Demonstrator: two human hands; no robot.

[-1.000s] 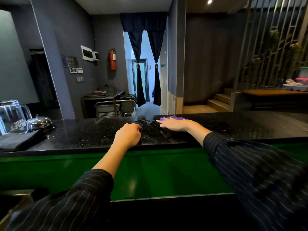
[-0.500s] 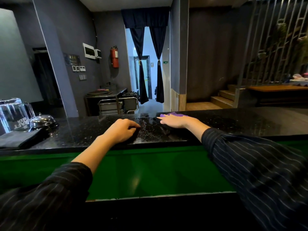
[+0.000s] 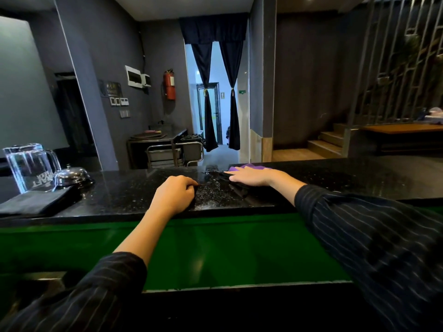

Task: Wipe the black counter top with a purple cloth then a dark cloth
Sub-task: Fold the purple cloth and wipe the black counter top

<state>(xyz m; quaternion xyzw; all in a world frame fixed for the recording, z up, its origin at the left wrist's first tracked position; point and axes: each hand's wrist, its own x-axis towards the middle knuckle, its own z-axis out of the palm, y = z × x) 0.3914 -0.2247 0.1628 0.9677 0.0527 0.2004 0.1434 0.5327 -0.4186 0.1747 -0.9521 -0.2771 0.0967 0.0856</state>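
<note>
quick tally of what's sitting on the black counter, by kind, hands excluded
Cloths: 2, a purple cloth under the right hand and a folded dark cloth at the far left
Glass pitchers: 1
Metal call bells: 1
Total: 4
Whether the closed left hand holds another cloth cannot be told.

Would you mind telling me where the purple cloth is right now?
In the head view, the purple cloth lies on the black counter top, right of centre near its far edge, under the flat right hand.
</note>
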